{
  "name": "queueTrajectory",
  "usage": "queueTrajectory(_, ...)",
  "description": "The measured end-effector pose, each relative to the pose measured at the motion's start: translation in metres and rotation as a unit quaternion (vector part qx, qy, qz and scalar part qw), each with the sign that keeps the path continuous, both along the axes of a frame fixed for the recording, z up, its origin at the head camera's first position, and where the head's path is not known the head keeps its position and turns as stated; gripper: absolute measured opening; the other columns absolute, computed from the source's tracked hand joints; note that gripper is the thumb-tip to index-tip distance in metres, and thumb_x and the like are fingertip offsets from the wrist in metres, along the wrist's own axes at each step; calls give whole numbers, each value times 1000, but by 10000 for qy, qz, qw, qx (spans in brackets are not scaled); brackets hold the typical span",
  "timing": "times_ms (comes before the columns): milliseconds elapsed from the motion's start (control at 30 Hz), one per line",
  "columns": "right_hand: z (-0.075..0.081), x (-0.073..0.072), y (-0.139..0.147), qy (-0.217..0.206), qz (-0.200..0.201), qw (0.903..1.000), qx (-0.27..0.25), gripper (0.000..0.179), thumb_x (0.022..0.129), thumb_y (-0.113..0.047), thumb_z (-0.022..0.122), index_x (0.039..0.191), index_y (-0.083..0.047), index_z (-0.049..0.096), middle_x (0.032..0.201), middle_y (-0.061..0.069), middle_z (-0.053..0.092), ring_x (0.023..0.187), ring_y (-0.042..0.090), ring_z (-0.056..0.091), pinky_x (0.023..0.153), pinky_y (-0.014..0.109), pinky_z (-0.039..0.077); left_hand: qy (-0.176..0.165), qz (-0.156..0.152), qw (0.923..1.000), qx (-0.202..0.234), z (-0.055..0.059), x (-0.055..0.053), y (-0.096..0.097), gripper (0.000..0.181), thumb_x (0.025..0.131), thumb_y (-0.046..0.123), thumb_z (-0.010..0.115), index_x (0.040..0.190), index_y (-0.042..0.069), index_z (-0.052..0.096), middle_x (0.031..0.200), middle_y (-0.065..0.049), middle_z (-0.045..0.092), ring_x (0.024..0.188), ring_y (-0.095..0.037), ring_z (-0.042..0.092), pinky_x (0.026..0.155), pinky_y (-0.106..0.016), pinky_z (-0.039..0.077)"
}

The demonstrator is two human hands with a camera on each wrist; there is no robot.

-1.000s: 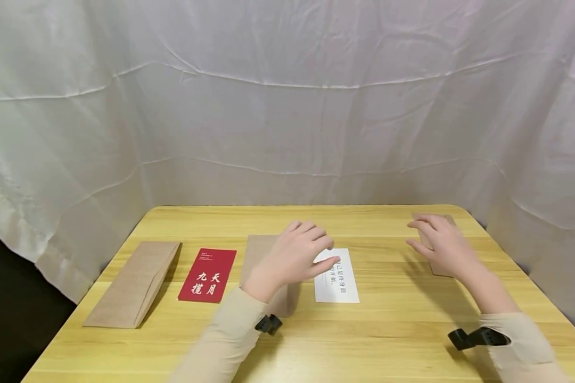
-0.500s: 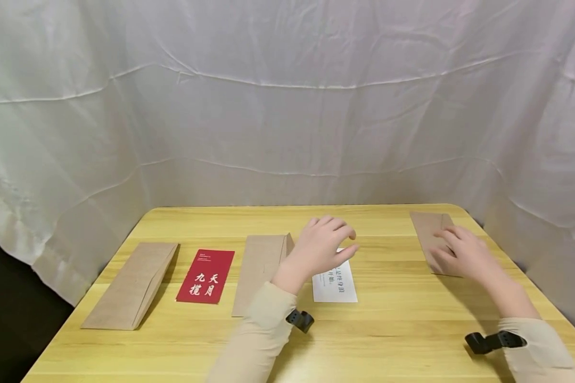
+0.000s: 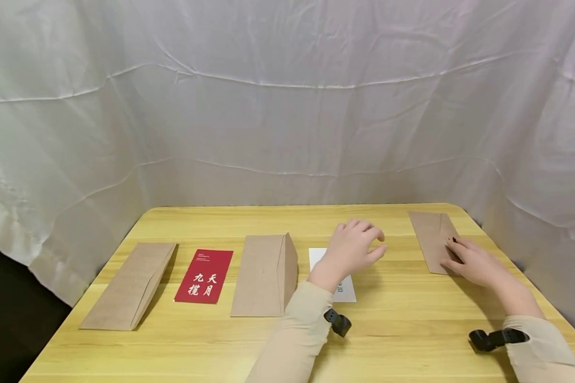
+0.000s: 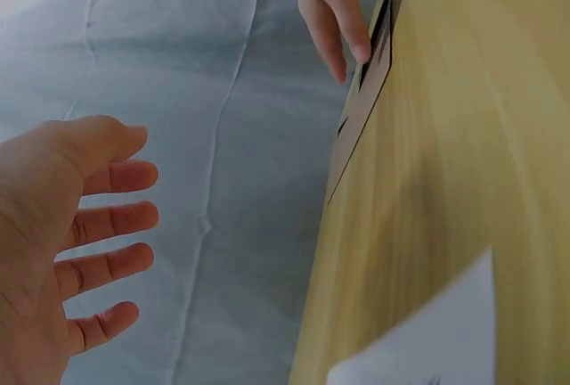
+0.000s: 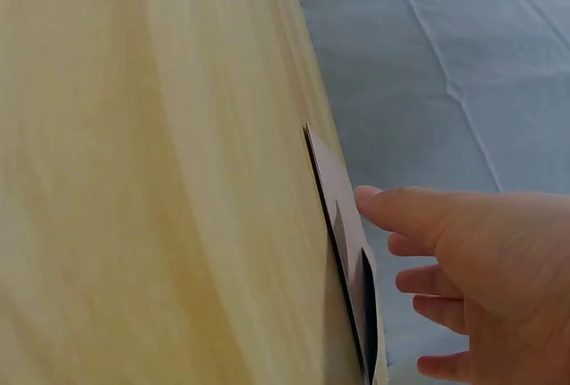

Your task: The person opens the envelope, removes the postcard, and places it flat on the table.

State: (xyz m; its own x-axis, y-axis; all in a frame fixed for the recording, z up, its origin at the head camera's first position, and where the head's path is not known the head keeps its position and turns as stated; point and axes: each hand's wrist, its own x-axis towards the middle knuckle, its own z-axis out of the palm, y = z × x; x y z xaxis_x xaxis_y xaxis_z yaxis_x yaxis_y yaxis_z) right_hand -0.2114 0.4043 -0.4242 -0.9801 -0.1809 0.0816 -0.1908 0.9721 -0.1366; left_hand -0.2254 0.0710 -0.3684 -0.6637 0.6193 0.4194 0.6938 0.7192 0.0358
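Note:
At the far right of the table lies a brown paper envelope [image 3: 426,234]. My right hand [image 3: 479,265] is at its right side, fingers loosely bent; in the right wrist view the thumb [image 5: 405,209] is close to the envelope [image 5: 337,193], and contact is hard to tell. My left hand [image 3: 351,251] hovers over a white card [image 3: 347,293] with dark writing, hiding part of it. Its fingers are spread and relaxed, with nothing in them, as the left wrist view confirms with the hand [image 4: 62,225] well apart from the white card [image 4: 427,331].
Left of the white card lies a second brown envelope [image 3: 259,276], its flap side raised. Farther left are a red card [image 3: 203,276] with white characters and a third envelope [image 3: 126,290]. Pale curtains [image 3: 287,127] hang behind the wooden table [image 3: 388,351].
My left hand has moved right, from above the middle envelope to above the white card. My right hand has shifted right and lowered toward the right envelope, uncovering more of it.

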Motion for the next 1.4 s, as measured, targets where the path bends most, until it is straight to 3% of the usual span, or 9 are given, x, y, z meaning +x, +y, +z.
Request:
queueTrajectory(300,-8,-1,5,-412,-45,9988,-258,74,96,-41,57,141,14,38,141,45,31,127,62,32,100,71,32,-595,185,9981,36,-13,3,30,25,99,51,47,113,38,63,127,16,58,121,-9,52,93,-30,45)
queueTrajectory(600,-10,-2,3,-624,-52,9974,-356,76,96,-44,56,143,13,37,142,44,31,128,62,32,101,70,32,-817,253,9963,-113,-35,1,36,24,99,49,46,115,40,62,130,16,56,124,-9,50,99,-32,44)
queueTrajectory(800,-4,-2,-14,-632,133,9975,-274,72,95,-43,58,140,10,43,141,40,39,126,59,40,99,68,37,-961,265,9941,-425,-44,2,40,29,99,50,46,122,40,60,135,15,54,131,-12,47,105,-37,42)
queueTrajectory(1100,5,3,-47,-507,459,9975,-163,62,91,-38,66,135,5,54,132,34,54,118,53,54,94,62,45,-1578,442,9822,-921,-50,8,42,51,95,60,45,142,40,46,155,9,38,147,-17,31,118,-51,29)
queueTrajectory(1400,12,10,-80,-518,932,9941,183,53,87,-30,70,127,5,61,124,29,62,113,48,59,93,58,48,-1948,765,9688,-1329,-53,12,41,65,91,68,46,148,39,37,159,7,31,150,-14,24,119,-50,27)
